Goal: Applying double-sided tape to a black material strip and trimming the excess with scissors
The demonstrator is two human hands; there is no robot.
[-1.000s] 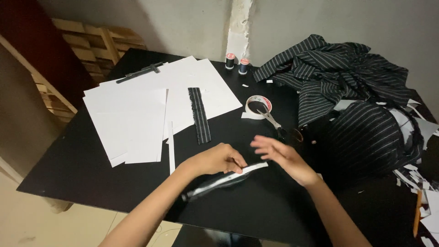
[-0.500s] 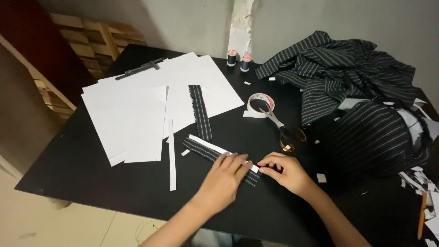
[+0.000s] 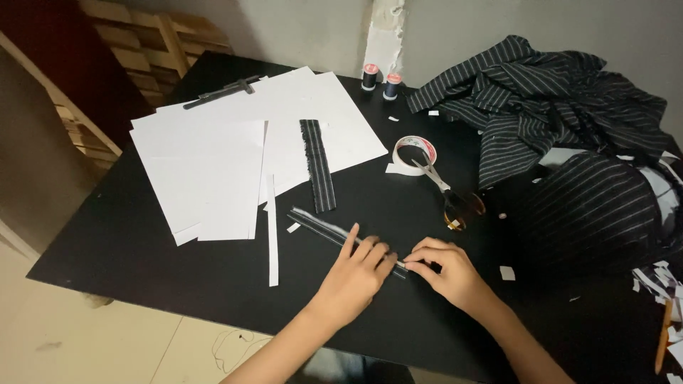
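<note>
Black bench, seen from the head camera. A narrow strip of black pinstriped fabric lies flat on it near the middle, long axis running from far-left to near-right, with a pale strip seemingly along it. Left hand rests palm-down over the strip's near-right stretch, fingers spread and flat, pressing rather than gripping; nothing closed in it. Right hand sits just right of the left, its fingers pinched on the strip's near-right end, thumb and forefinger closed on that tip. The two hands almost touch; the free length of the strip extends away from both toward the far left, so the left hand is nearer that free length. Just left of the strip: a thin white paper strip lying near-to-far, and a small paper scrap. Farther left, a spread of white paper sheets with a second, shorter pinstriped fabric piece on them. Beyond the hands: a roll of tape with scissors touching it, two thread spools at the far edge. Right side: heaped pinstriped cloth.
</note>
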